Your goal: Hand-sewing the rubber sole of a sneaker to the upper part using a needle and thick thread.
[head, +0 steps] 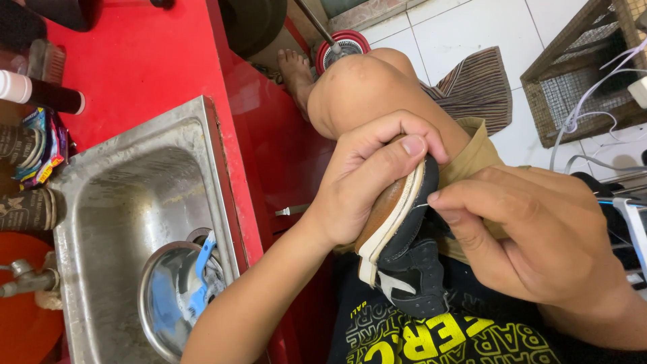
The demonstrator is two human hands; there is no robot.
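Head view, looking straight down; I take the steel sink (135, 162) as my landmark. The shoe (397, 236), dark upper with a pale rim and a brown sole, sits well to the right of the sink, past the red counter edge (232, 168), over the person's lap and just below the raised bare knee (367, 84). Left hand (367, 178) is closed around the shoe from the sink side: thumb laid across the top near the sole edge, fingers curled over the far end, so the sole faces the sink and the upper faces away. Right hand (532, 236) comes in from the side farther from the sink, with thumb and forefinger pinched together right at the shoe's pale rim; a thin light thread (421, 205) seems to run from that pinch to the rim, though I can't make out whether a needle is held. So I log both hands as closed, left on the shoe, right on a fine thing at its edge. Inside the sink, near the drain, lies a round metal bowl (162, 296) with a blue-handled brush (202, 269) in it. Left of the sink: a tap (23, 280), a dark bottle with a white cap (40, 93), and some sachets (40, 145). Far right of the sink, on white floor tiles, a striped cloth (478, 84) and a wire-mesh wooden crate (586, 67).
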